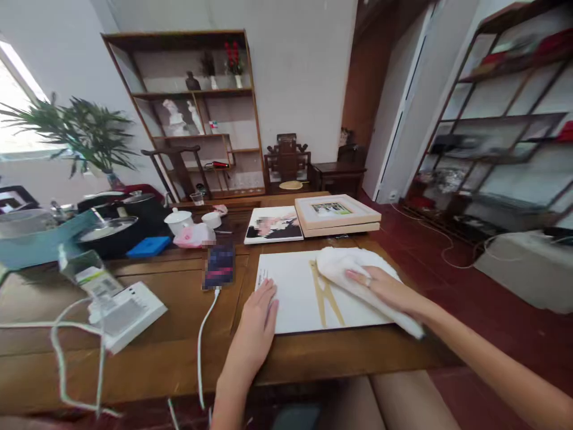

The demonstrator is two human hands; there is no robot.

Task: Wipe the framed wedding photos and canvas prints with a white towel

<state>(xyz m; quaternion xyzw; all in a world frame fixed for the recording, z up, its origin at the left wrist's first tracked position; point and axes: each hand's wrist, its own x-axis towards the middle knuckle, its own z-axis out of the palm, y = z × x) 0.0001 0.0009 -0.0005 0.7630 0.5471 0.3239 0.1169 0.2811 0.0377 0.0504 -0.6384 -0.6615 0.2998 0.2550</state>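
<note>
My right hand (380, 286) and the crumpled white cloth (340, 263) under its flat, unclenched fingers hide part of the gold lines on the flat white rectangular board (295, 298). It lies centre-frame on the brown wooden table (179, 352), long axis left-to-right. My left hand (259, 310) rests open on its left edge.

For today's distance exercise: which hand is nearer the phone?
Left. The left hand sits just right of the phone, on the edge of the white board; the right hand presses a cloth farther right.
</note>
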